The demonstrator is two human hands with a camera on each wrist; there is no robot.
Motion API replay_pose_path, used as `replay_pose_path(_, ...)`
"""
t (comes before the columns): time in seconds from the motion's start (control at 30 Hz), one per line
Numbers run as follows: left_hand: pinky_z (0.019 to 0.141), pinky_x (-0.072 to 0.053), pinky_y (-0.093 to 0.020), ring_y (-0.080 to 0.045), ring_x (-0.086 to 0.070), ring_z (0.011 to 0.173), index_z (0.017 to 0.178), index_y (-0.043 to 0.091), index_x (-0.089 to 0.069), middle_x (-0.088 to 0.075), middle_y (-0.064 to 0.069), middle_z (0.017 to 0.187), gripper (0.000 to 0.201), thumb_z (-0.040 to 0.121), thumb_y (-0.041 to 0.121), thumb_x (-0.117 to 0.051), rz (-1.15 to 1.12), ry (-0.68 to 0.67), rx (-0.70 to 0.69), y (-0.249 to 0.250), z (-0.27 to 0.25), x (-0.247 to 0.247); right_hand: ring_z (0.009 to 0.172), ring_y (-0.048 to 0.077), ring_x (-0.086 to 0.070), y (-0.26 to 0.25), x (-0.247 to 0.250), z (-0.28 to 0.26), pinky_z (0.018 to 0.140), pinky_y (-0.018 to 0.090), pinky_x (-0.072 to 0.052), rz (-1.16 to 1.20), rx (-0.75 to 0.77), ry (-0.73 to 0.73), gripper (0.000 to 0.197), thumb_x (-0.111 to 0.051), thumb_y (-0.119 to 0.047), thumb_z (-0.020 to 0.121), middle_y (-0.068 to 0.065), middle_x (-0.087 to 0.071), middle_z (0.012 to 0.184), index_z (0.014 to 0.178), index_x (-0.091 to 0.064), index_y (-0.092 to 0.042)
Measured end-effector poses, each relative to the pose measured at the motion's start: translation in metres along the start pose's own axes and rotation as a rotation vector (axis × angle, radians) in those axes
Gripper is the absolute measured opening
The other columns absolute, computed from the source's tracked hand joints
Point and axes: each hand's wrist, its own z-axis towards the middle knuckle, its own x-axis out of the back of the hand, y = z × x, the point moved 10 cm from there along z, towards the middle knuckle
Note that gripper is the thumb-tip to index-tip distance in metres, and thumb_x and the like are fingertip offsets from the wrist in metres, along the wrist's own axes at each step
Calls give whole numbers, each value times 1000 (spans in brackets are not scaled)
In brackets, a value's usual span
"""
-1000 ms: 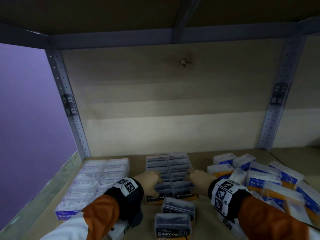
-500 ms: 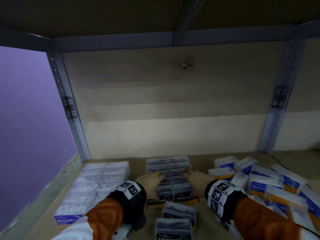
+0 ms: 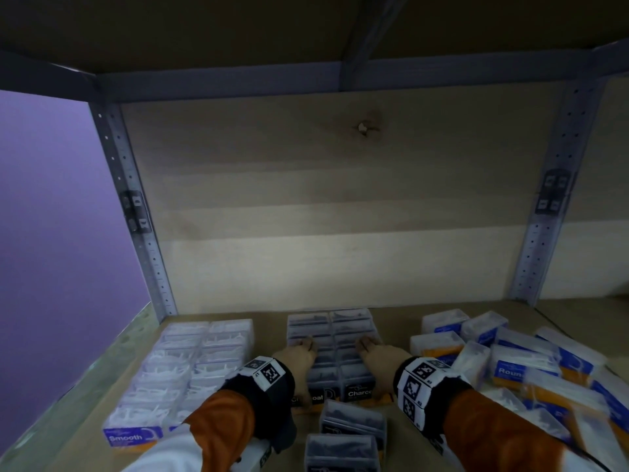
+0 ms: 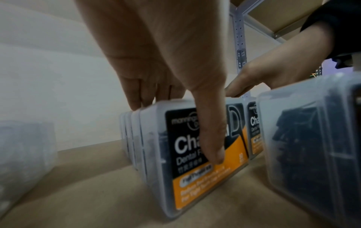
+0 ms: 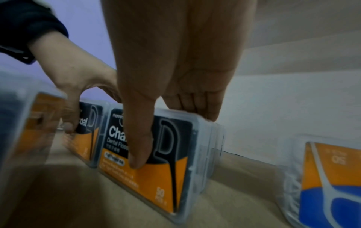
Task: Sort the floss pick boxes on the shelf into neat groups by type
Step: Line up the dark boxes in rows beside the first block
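Charcoal boxes [image 3: 332,321] sit center shelf [image 3: 269,330], Smooth boxes [image 3: 190,362] left, Round boxes [image 3: 520,366] piled right, two loose boxes [image 3: 352,420] in front. Left hand [image 3: 297,357] and right hand [image 3: 381,354] lie flat on top, grips apart, thumbs [image 4: 213,138] down the labels.

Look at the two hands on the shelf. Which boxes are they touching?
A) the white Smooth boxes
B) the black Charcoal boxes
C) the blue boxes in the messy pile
B: the left hand and the right hand both rest on the two rows of Charcoal boxes, with a thumb pressed on each front label.
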Motion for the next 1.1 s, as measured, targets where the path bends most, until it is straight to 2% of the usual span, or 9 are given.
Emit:
replay_pose_path(0.13,115,-30,-36,-29,-23,142,149,0,0,-7,-17,157,107,77,27,-74,-3,24,-14,0,0,3,138,35,-34,1,0,1,110,46,-37,0,-8,21,95,-71,-21,82,19,-22,154,149,-8,2)
replay_pose_path(0.27,116,-26,-32,-29,-19,144,149,1,1,-5,-16,158,108,77,27,-74,-11,40,-22,-2,1,5,135,35,-39,1,2,2,108,46,-40,-21,-10,40,88,-70,-23,83,19,-29,151,147,-15,2)
replay_pose_path(0.47,115,-31,-35,-29,-29,140,149,1,-8,-19,-17,154,105,74,27,-77,-47,52,-14,-5,4,4,132,34,-41,1,5,3,105,45,-43,-50,-13,67,84,-70,-26,84,17,-28,149,147,-20,0)
replay_pose_path(0.6,118,-26,-33,-28,-20,144,150,1,1,-5,-17,158,111,75,28,-76,-43,47,-23,-6,6,3,134,34,-38,0,5,3,105,46,-42,-65,-9,71,86,-70,-28,83,17,-27,150,147,-19,0)
replay_pose_path(0.8,119,-18,-30,-27,-10,147,150,3,3,2,-16,159,110,76,29,-75,-50,50,-30,-7,6,2,136,34,-37,1,4,4,105,46,-42,-49,-19,68,91,-71,-28,83,17,-25,152,148,-14,-1)
replay_pose_path(0.93,119,-22,-32,-26,-11,147,150,4,4,4,-14,159,109,77,29,-74,-43,39,-16,-7,4,2,137,35,-35,1,4,3,108,46,-40,-28,-25,48,91,-70,-24,84,18,-20,154,149,-11,1)
replay_pose_path(1.1,118,-23,-32,-24,-9,147,150,6,6,6,-12,159,106,81,28,-71,-17,17,-23,-6,-6,4,138,33,-34,-2,8,-6,110,43,-37,14,0,44,82,-66,-23,87,17,-22,154,148,-16,-1)
